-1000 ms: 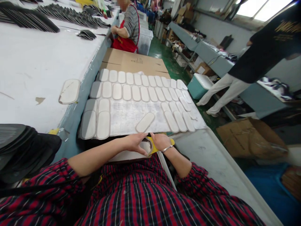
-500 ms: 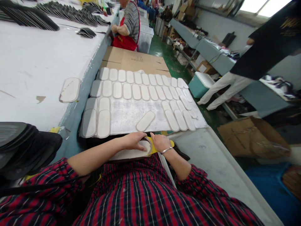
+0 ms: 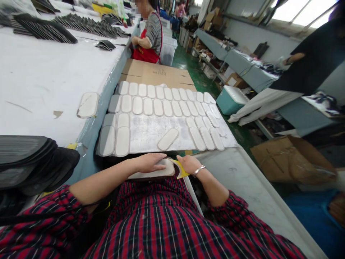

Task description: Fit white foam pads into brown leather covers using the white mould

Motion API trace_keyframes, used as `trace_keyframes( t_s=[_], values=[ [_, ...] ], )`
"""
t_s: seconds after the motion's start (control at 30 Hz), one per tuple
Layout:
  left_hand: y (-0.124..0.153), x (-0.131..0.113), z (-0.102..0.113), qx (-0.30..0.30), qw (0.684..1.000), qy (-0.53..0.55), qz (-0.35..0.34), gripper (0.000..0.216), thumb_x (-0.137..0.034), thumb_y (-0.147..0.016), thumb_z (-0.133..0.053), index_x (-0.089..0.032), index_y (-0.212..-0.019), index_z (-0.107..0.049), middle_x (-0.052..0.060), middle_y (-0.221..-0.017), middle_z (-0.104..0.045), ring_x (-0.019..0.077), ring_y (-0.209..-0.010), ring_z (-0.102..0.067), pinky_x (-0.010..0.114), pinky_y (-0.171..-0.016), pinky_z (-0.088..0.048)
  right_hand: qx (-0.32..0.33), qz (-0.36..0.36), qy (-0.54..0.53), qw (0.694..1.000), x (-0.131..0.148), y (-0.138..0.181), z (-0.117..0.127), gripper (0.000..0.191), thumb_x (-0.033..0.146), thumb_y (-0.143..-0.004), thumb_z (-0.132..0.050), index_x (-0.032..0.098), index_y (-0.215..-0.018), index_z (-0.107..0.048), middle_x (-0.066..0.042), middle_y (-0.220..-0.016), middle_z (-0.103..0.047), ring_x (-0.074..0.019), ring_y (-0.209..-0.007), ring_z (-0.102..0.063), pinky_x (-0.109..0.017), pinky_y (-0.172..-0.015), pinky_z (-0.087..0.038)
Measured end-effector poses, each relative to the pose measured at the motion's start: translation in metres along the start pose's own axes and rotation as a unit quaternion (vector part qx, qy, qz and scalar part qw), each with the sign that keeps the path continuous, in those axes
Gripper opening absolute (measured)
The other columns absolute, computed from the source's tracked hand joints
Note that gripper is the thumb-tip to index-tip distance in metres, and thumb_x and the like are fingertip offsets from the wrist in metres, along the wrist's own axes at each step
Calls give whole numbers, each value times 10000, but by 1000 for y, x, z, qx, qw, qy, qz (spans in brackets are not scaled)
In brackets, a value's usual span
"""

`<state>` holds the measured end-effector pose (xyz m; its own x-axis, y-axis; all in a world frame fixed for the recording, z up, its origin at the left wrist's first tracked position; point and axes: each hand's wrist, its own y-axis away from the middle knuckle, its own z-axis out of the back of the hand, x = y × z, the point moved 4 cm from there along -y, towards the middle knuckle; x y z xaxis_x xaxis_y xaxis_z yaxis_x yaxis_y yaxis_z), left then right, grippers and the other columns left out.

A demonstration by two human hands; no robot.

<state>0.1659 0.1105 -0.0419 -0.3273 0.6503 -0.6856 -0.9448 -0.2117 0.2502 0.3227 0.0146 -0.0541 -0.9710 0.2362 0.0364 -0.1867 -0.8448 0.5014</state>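
Pressing left hand (image 3: 149, 162) flat on pad (image 3: 159, 172).

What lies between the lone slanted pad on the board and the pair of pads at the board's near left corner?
In the head view, only bare whitish board lies between the slanted pad and the left pair; nothing rests on that stretch.

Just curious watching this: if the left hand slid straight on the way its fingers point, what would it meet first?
Probably the right hand: the left hand lies on the pale pad, fingers pointing right, with little gap.
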Motion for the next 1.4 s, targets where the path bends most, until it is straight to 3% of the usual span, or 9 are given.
trace_keyframes(
  t_s=[0.13,0.23,0.43,0.73,0.97,1.13,1.4],
  values=[
    [9,-5,-1,19,999,-36,21,876,-614,-652,-576,-112,-1333,-351,167,-1383,-358,287,-1251,-363,328,-1022,-256,-82,-82,-5,993,-12,12,-5,682,413,-941,-58,91,-845,-652,-198,-854,-660,-248,-857,-630,-333,-741,-458],
    [10,-8,-8,-1,997,-69,19,1086,-672,-523,-635,-98,-1368,-267,204,-1406,-295,328,-1267,-322,364,-1028,-233,-137,-111,-21,984,-4,18,-11,657,434,-941,-109,105,-807,-661,-175,-823,-670,-227,-820,-637,-313,-741,-457],
    [8,-9,-27,-57,989,-134,28,1236,-753,-433,-613,-147,-1405,-151,206,-1408,-287,363,-1261,-298,440,-1021,-192,-155,-124,-37,979,14,17,-18,664,429,-936,-66,146,-829,-658,-155,-852,-671,-233,-816,-637,-328,-731,-464],
    [-2,-28,-46,-104,976,-179,67,1292,-801,-380,-581,-171,-1414,-128,225,-1386,-287,391,-1257,-248,510,-1026,-53,-159,-148,-45,975,16,17,-17,658,443,-934,-81,130,-840,-651,-164,-817,-666,-253,-799,-639,-347,-709,-475],
    [-5,-29,-54,-151,965,-194,94,1255,-754,-427,-609,-143,-1411,-124,199,-1333,-352,364,-1221,-287,473,-1044,-52,-141,-110,-3,984,20,10,-12,661,439,-937,-68,138,-851,-650,-159,-818,-668,-231,-781,-642,-330,-686,-477],
    [-4,-30,-52,-164,963,-192,92,1215,-716,-458,-620,-128,-1403,-133,196,-1312,-364,357,-1206,-294,461,-1042,-49,-162,-71,11,984,21,5,-10,620,408,-948,-117,118,-841,-655,-161,-789,-671,-216,-758,-645,-306,-675,-475],
    [-8,-29,-43,-142,965,-205,84,1184,-680,-465,-632,-123,-1394,-154,172,-1261,-416,321,-1162,-356,429,-1022,-155,-210,-134,-11,968,19,5,-12,612,410,-948,-170,105,-753,-663,-155,-735,-674,-209,-698,-649,-303,-656,-476]
  ],
)
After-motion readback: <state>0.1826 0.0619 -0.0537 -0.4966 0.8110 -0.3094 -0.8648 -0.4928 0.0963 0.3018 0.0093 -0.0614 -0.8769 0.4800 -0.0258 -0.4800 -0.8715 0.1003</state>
